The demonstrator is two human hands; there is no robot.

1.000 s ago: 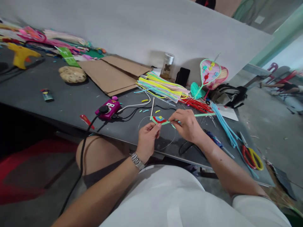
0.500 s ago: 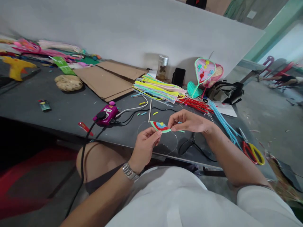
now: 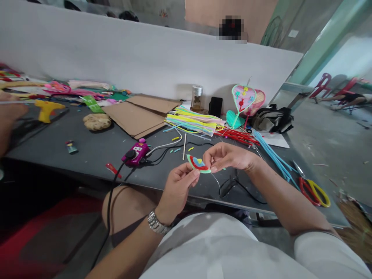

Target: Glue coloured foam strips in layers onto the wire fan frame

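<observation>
**Item:** small curved pipe-cleaner piece [image 3: 199, 164], green rim around red, yellow & blue bands, being held up in the air over front-centre of bench [image 3: 87, 162], not resting on it

**L hand** [image 3: 176, 190]: clamping piece's left end betw thumb & fingers; steel-link wristwatch [image 3: 157, 223] sitting on wrist

**R hand** [image 3: 228, 157]: pinching piece's right end w/ thumb & fingertips [image 3: 210, 166]; both hands close together, clamped on same piece

**Just below R hand:** thin wire [image 3: 216, 180] curving down, lower end not clear

**Nearby on bench:**
- wooden stick [image 3: 184, 147] lying behind piece
- short yellow & teal offcuts [image 3: 180, 138] scattered beside stick
- black cord [image 3: 241, 190] looping right of hands
- magenta power strip [image 3: 136, 154] lying left of hands, w/ black plug & white cable [image 3: 164, 145] running from it

**Further back:**
- multicolour strip bundle [image 3: 194, 122] lying in a heap
- red strips [image 3: 238, 136] lying to its right
- blue strips [image 3: 273, 157] fanning toward red & yellow scissors [image 3: 314, 192]
- cardboard sheets [image 3: 139, 114] lying flat
- glass jar w/ silver lid [image 3: 197, 98] & black phone [image 3: 215, 106] standing by wall
- pink heart-shaped craft fan [image 3: 243, 99] leaning beside them

**Far left:** another person's hand [image 3: 8, 114] reaching in at frame edge, near yellow glue gun [image 3: 48, 109]
</observation>
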